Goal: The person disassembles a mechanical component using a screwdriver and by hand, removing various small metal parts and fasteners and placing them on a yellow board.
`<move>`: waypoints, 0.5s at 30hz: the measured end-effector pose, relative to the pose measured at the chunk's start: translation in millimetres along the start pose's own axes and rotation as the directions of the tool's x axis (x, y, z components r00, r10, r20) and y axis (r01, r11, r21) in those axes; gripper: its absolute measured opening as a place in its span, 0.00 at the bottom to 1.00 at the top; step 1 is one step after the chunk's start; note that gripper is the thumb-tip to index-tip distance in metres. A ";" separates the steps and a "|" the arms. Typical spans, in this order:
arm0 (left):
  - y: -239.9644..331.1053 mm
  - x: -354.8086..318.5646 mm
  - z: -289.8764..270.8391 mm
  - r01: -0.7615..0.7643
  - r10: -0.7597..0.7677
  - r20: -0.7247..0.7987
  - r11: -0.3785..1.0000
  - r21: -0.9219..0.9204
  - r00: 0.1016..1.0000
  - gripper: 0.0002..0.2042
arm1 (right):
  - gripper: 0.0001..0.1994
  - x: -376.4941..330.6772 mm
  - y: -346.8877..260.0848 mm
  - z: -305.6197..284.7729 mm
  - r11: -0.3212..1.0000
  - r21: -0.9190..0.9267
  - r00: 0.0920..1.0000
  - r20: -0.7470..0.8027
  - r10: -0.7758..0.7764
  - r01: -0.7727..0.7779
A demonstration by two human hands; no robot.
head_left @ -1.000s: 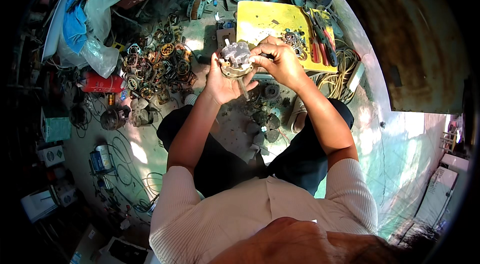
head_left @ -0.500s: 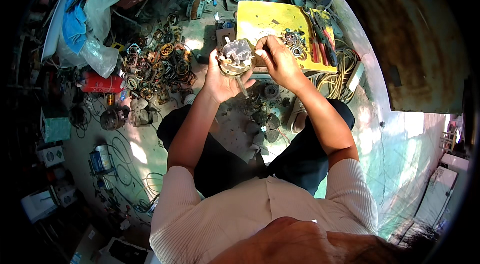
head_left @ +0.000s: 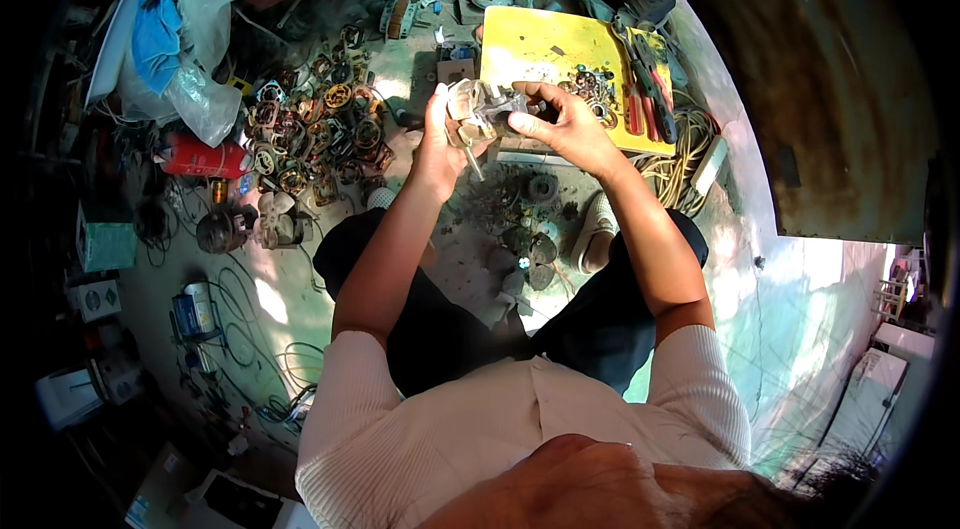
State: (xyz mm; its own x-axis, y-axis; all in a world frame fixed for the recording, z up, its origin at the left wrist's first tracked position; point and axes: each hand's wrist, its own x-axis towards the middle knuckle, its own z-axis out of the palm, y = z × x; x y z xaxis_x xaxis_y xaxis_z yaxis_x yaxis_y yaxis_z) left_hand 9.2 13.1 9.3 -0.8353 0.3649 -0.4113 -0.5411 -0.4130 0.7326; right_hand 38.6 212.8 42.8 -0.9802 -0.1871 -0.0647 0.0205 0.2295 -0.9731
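Note:
In front of me I hold a small electric motor (head_left: 470,107), greyish metal with a thin shaft pointing down toward me. My left hand (head_left: 438,157) is wrapped round its left side, thumb up along the edge. On the motor's right side, the thumb and curled fingers of my right hand (head_left: 572,134) close on it; a dark part shows between them. Under the right hand lies a yellow board (head_left: 535,29). Small metal rings and parts (head_left: 592,94) rest on it, next to red-handled pliers (head_left: 635,109) and other hand tools.
A heap of motor stators (head_left: 330,119) covers the floor on the left, near a red cylinder (head_left: 205,157) and clear plastic sheeting (head_left: 210,29). Coiled cable (head_left: 675,154) lies right of the board. Loose motor parts (head_left: 535,244) sit between my feet; a rusty panel (head_left: 850,79) stands right.
The motor has been tipped on its side, so its face now turns to the left. My right hand has moved from picking at its edge to gripping its right side.

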 end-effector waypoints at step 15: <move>11.1 -6.8 3.1 -0.209 0.221 -0.081 0.968 0.139 0.972 0.31 | 0.28 6.4 9.6 32.9 0.985 0.137 0.968 -0.242 -0.068 0.104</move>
State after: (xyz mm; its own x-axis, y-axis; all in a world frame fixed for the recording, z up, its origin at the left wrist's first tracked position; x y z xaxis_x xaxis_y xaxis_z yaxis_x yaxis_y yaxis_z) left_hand 9.2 8.7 21.9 -0.9394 0.1957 -0.2815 -0.3358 -0.3599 0.8705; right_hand 38.9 182.4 25.8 -0.9977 0.0348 0.0575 -0.0547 0.0760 -0.9956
